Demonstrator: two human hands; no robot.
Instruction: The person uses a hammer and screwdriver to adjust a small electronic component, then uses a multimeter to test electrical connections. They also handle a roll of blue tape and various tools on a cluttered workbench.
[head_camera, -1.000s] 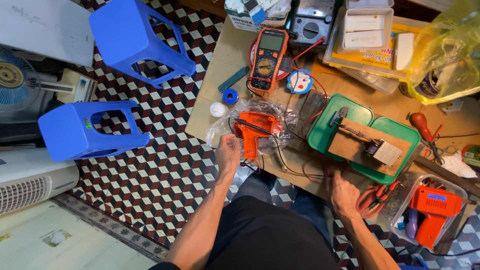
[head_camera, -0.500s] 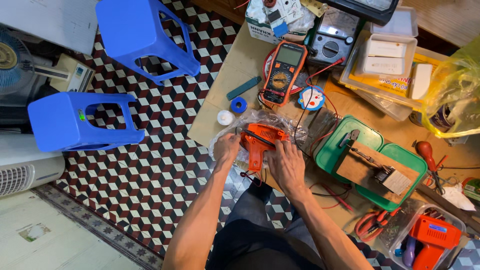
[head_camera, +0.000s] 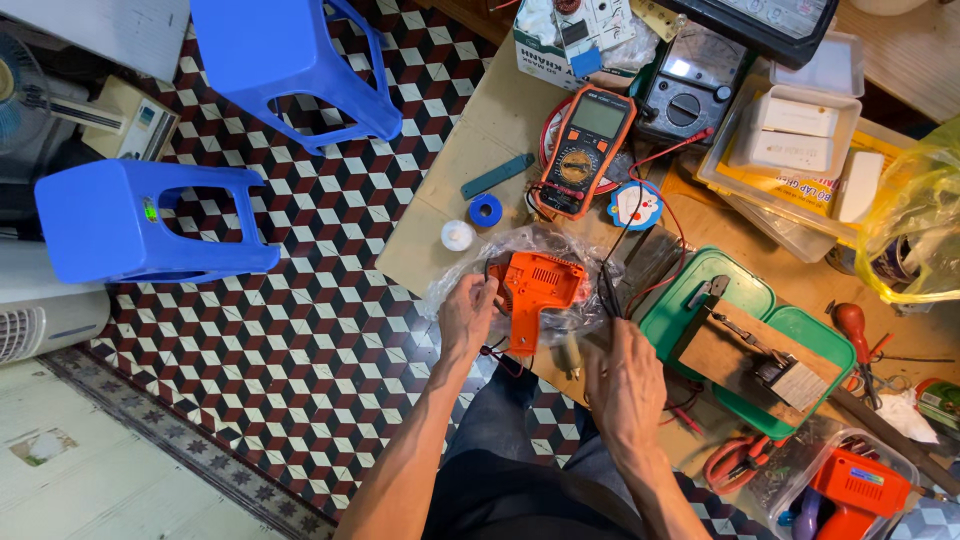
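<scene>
An orange pistol-shaped power tool (head_camera: 537, 290) lies inside a crumpled clear plastic bag (head_camera: 455, 285) at the near edge of the wooden table (head_camera: 470, 150). My left hand (head_camera: 466, 315) grips the bag at the tool's left side, by the handle. My right hand (head_camera: 625, 385) is just right of the tool, its fingertips at the bag's edge and the black test leads (head_camera: 607, 295). I cannot see whether it pinches anything. An orange multimeter (head_camera: 585, 150) lies behind the tool, with red and black leads running from it.
A green tray (head_camera: 760, 300) with a wooden board and a small vise stands to the right. Behind are a second meter (head_camera: 695, 85), plastic boxes (head_camera: 800, 130) and a yellow bag (head_camera: 915, 230). Two blue stools (head_camera: 130, 220) stand on the checkered floor at left. An orange drill in a box (head_camera: 850, 485) is at lower right.
The view has shifted. My right hand came from the table's right edge to the orange tool, then drew back slightly to its right side. My left hand stays on the bag.
</scene>
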